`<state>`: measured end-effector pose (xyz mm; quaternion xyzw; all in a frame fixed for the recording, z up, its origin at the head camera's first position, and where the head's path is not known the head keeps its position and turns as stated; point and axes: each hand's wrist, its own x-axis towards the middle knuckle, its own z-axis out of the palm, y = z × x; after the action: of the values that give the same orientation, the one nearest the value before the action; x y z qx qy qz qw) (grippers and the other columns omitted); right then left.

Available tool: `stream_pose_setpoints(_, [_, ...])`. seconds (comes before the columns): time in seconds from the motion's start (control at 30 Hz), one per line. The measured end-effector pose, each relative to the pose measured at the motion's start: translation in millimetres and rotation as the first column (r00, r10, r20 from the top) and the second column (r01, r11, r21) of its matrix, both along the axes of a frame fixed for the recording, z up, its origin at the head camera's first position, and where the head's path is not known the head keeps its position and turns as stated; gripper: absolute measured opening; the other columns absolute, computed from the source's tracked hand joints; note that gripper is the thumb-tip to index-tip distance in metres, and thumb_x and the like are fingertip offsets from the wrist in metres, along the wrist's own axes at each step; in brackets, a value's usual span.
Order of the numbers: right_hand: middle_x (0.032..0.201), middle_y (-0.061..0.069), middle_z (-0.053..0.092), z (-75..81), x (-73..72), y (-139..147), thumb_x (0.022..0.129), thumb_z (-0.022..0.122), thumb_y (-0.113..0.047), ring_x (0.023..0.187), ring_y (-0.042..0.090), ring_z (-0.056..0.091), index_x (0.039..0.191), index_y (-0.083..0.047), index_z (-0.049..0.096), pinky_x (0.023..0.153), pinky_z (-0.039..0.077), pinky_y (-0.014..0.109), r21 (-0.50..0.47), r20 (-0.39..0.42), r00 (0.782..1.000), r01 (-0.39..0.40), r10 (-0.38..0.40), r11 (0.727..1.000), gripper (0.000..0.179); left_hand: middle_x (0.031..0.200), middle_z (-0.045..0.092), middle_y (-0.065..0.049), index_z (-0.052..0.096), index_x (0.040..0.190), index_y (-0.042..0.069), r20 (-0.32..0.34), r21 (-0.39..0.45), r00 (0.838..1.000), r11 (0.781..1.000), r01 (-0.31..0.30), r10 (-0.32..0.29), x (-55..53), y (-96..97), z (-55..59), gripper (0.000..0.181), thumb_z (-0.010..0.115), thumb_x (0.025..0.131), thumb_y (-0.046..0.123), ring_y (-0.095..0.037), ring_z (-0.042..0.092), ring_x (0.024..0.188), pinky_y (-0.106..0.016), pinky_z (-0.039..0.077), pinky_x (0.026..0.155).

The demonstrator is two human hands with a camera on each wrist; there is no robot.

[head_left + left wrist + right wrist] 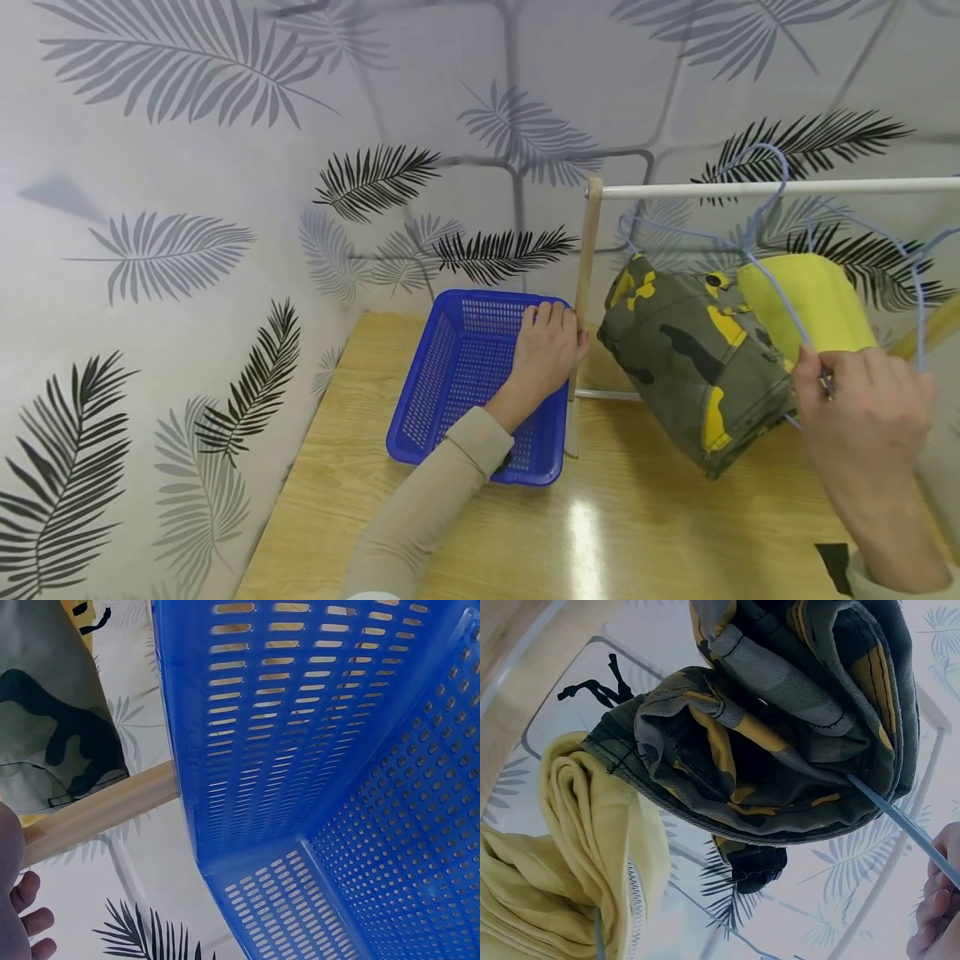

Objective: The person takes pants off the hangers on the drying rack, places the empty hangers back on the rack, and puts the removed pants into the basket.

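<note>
My left hand [547,346] reaches over the blue plastic basket [415,379] and grips the wooden post [589,250] of a small clothes rack. In the left wrist view, its curled fingers [37,922] show beside that post. My right hand [870,417] holds a light-blue hanger [780,292], whose hook is at the white rail [690,191]. Folded camouflage trousers [675,350], green with yellow and black patches, hang tilted over this hanger. In the right wrist view, the hanger's bar runs from the folded cloth to my fingers [934,907].
Behind the trousers hangs a folded yellow garment [810,300] with a zip, on another hanger [918,292]. The rack and basket stand on a wooden table [322,500] against a wall [187,167] printed with leaves. A lower white bar [609,395] joins the post near its foot.
</note>
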<state>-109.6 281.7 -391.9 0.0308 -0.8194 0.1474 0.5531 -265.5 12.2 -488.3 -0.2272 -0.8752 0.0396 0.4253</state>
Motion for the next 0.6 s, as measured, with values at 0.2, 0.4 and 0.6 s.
stream_pose_setpoints(0.2, [0.071, 0.033, 0.055, 3.1, 7.4, -1, 0.103, 0.054, -0.025, 0.066, 0.055, 0.048, 0.079, 0.015, 0.059, 0.065, 0.023, 0.058, -0.007, 0.033, 0.999, -0.01, 0.01, 1.0, 0.046, 0.093, 0.069, 0.001, 0.063, 0.093, 0.016, 0.015, -0.01, 1.0, 1.0, -0.005, 0.005, 0.1, -0.4, -0.5, 0.025, 0.063, 0.097, 0.041, -0.019, 0.063, 0.091, -0.034, 0.05, 0.087])
stream_pose_setpoints(0.4, [0.069, 0.034, 0.054, 7.0, 14.4, -6, 0.101, 0.055, -0.024, 0.064, 0.055, 0.046, 0.076, 0.014, 0.058, 0.065, 0.02, 0.055, -0.031, 0.025, 1.0, -0.014, 0.015, 0.999, 0.046, 0.091, 0.069, 0.001, 0.063, 0.09, 0.017, -0.004, -0.015, 1.0, 1.0, -0.002, 0.002, 0.2, -0.8, -0.1, 0.024, 0.065, 0.096, 0.04, -0.018, 0.063, 0.089, -0.034, 0.051, 0.086])
stream_pose_setpoints(0.6, [0.066, 0.033, 0.052, 8.9, 22.4, -12, 0.1, 0.055, -0.023, 0.06, 0.052, 0.043, 0.072, 0.014, 0.056, 0.063, 0.019, 0.048, -0.043, 0.001, 1.0, -0.024, 0.024, 0.999, 0.047, 0.088, 0.069, 0.001, 0.063, 0.089, 0.017, -0.011, -0.015, 1.0, 1.0, 0.001, -0.001, 0.2, -0.9, 0.0, 0.023, 0.064, 0.096, 0.039, -0.018, 0.064, 0.087, -0.034, 0.052, 0.084])
